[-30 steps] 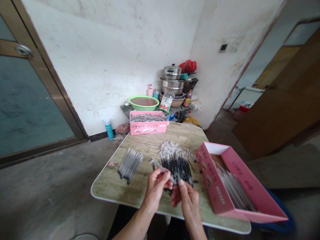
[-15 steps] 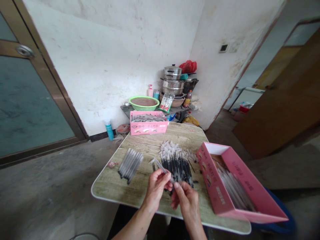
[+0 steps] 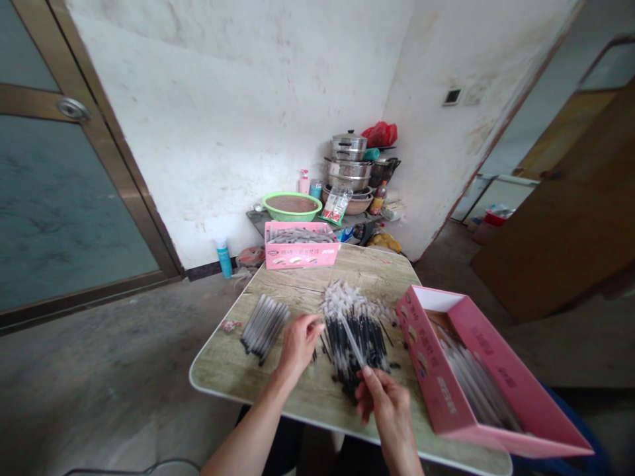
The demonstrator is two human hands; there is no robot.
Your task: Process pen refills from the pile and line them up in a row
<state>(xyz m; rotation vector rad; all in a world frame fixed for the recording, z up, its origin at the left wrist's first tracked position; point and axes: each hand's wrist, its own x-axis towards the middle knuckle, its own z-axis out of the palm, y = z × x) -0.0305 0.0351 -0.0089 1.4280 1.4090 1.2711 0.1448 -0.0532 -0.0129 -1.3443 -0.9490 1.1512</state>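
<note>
- And here is the right hand [image 3: 384, 396], thumb and fingers pinched around the lower end of 1 translucent tube [image 3: 354, 340]!
- That tube sits aslant above the table [image 3: 295, 294], its far end up toward the pale caps [image 3: 342, 294], over a heap of dark rods [image 3: 376, 337].
- To the left, the left hand [image 3: 299, 340] hovers just beside the heap, fingers curled and narrow; whether anything is between the fingertips, nobody can tell from here.
- Look left again: a tidy row of grey tubes [image 3: 265, 327] lies side by side on the wood-grain top, dark ends nearest the person.
- Now the 2 pink boxes: the right-hand box [image 3: 429, 357] holds more pale tubes [image 3: 479, 383], while the far box [image 3: 302, 256] brims with greyish sticks [image 3: 300, 235] at the table's back edge.
- Behind it, a green basin [image 3: 292, 217] stands beside stacked pots [image 3: 348, 173].
</note>
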